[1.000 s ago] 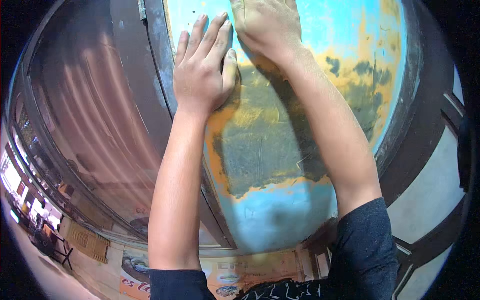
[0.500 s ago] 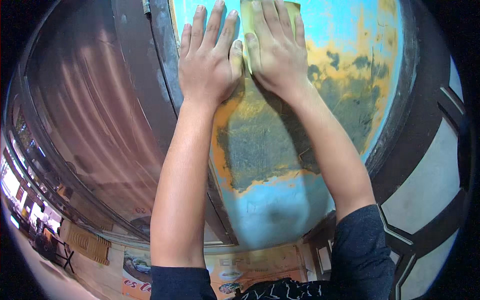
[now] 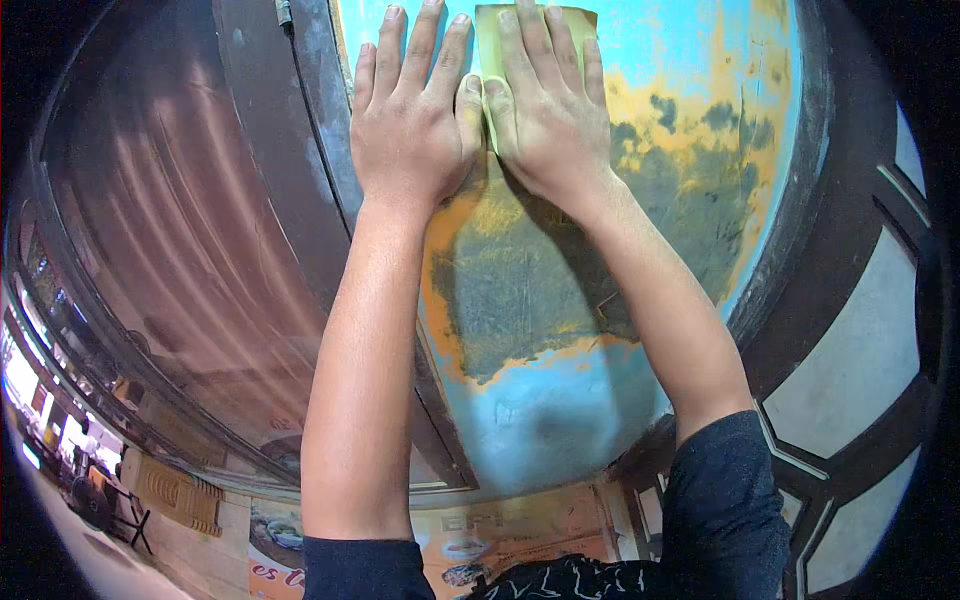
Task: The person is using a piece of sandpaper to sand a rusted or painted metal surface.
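**Two-Handed Contact on a Patchy Blue Panel (image 3: 690, 180)**

Left hand (image 3: 415, 140): laid flat on the upper left of the panel, palm toward the surface, fingers extended and slightly apart, in a released posture.

Right hand (image 3: 555, 140): extended flat over a thin yellow-green sheet (image 3: 488, 45), thumb along the left edge; pressed over the sheet rather than clenched round it.

Sheet position: upper part of the panel, between right palm and painted surface, left edge and top corners exposed. Thumbs just beside each other.

Left forearm (image 3: 365, 370) raised nearly straight from the lower edge; right forearm (image 3: 665, 290) angled across the panel from the lower right. Dark sleeves (image 3: 725, 490) at both elbows.

Panel finish: bright blue at the top, paler blue at the bottom, dark grey across the middle with orange-yellow borders. Arm shadow cast across the grey area.

To the left: dark brown frame (image 3: 265, 130) with a metal fitting (image 3: 284, 12) at the top, then a glossy brown pane (image 3: 180, 230) with pinkish streaks. To the right: dark lattice (image 3: 875, 445) around pale inserts (image 3: 850, 350). At the bottom: orange-and-white printed banner (image 3: 275, 540). At lower left: tan slatted object (image 3: 180, 495), too small to identify.
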`<act>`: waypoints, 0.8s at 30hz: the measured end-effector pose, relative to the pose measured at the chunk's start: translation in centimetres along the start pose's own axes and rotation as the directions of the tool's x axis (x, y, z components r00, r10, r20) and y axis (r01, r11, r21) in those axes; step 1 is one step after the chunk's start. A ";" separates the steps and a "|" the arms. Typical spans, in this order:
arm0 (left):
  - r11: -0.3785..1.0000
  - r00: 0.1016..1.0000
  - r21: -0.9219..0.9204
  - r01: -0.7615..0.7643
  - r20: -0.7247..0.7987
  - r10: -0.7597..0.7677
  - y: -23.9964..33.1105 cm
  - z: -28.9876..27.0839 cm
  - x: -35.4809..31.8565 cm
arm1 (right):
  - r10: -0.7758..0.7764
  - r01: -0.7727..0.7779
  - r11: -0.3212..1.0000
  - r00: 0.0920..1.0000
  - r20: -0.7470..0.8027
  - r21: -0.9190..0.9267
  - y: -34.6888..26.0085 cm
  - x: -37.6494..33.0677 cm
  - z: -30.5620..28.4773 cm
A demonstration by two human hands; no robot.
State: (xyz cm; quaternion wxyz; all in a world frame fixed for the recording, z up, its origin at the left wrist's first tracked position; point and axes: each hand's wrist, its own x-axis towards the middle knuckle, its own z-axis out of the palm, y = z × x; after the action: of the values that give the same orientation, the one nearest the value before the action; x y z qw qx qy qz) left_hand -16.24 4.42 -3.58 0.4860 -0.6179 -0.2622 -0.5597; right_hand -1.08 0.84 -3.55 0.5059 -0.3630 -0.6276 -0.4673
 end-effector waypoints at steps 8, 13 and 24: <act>0.828 0.891 -0.487 -0.279 -0.454 0.033 -0.7 3.5 0.5 | -0.090 0.092 0.992 0.996 0.029 -0.084 2.1 5.0 0.6; 1.000 0.999 -0.005 0.009 0.031 -0.009 0.2 -0.2 0.2 | -0.045 0.055 0.993 0.995 0.090 -0.108 1.8 6.8 0.4; 0.985 0.983 -0.123 0.120 0.151 -0.101 -0.3 -1.0 0.2 | -0.026 0.027 1.000 0.994 0.107 -0.011 0.7 1.7 0.1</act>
State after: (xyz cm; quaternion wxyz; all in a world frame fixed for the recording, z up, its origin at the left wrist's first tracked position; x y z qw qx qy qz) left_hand -16.93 3.56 -3.35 0.3920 -0.6721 -0.2931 -0.5556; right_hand -0.82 1.08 -1.71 0.4634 -0.3821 -0.6556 -0.4576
